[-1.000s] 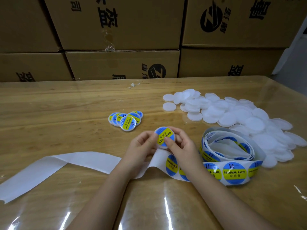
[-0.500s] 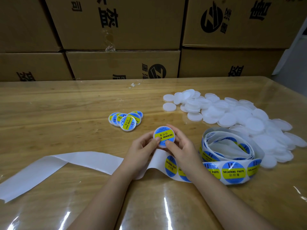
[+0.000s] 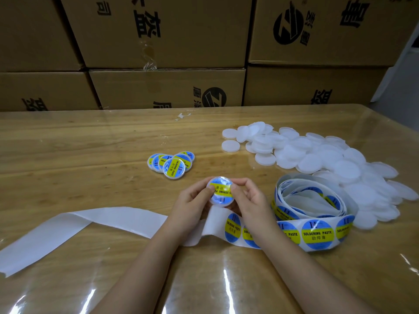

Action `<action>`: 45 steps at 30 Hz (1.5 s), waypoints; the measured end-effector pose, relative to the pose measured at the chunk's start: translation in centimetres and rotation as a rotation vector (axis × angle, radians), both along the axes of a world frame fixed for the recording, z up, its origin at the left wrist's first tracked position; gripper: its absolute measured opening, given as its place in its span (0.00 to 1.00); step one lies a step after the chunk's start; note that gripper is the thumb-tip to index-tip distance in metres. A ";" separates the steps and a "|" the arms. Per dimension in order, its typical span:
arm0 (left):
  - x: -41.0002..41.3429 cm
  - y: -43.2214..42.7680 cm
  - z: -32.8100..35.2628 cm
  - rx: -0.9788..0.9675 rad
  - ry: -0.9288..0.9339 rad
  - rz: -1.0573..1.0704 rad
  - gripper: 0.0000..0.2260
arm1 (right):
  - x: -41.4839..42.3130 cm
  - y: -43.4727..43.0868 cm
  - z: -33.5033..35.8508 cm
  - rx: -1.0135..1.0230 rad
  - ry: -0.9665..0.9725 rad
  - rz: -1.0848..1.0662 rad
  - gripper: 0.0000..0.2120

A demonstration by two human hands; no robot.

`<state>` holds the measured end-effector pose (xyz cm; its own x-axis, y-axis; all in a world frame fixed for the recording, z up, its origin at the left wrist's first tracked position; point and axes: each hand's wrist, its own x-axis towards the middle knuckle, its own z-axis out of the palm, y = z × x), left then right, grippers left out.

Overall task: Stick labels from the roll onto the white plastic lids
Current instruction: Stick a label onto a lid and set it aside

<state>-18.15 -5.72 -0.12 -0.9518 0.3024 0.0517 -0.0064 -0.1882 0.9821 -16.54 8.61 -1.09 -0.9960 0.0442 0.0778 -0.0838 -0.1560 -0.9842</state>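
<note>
Pinching one labelled lid [image 3: 221, 193] between them, left hand [image 3: 192, 201] and right hand [image 3: 248, 199] hover above the bench [image 3: 90, 143] (thumbs seemingly pressing the slightly blurred label), label roll [image 3: 314, 214] beside.

Stockroom: stacked cardboard cartons [image 3: 158, 32] behind table [image 3: 68, 143].

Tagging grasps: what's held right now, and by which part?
A labelled white lid, gripped at its rim by left hand and right hand on opposite sides, thumbs on its top face.

Bare forearms slant in from seven and five o'clock; left hand [image 3: 190, 201] and right hand [image 3: 250, 200] both pinch one round white plastic lid with blue-yellow label [image 3: 221, 192], thumbs on its face.
</note>
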 end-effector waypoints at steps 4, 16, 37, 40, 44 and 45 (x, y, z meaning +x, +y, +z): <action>0.0 -0.1 0.1 -0.065 0.044 -0.019 0.12 | -0.1 0.2 -0.1 -0.018 -0.007 0.000 0.04; -0.5 -0.3 -0.6 -0.112 0.022 0.088 0.13 | -0.1 0.0 0.0 0.024 -0.010 0.014 0.03; -0.6 0.1 -0.7 0.131 0.002 0.153 0.14 | -0.1 -0.2 0.0 -0.010 0.026 0.043 0.11; -0.5 0.2 -0.6 0.122 0.020 0.115 0.13 | 0.0 0.0 0.0 -0.002 0.032 0.003 0.06; -0.5 0.3 -0.8 0.008 0.097 0.107 0.10 | 0.0 0.1 -0.1 0.033 0.020 -0.042 0.02; -0.5 0.3 -0.9 -0.030 0.116 0.110 0.10 | -0.1 0.1 -0.1 0.046 0.019 -0.051 0.03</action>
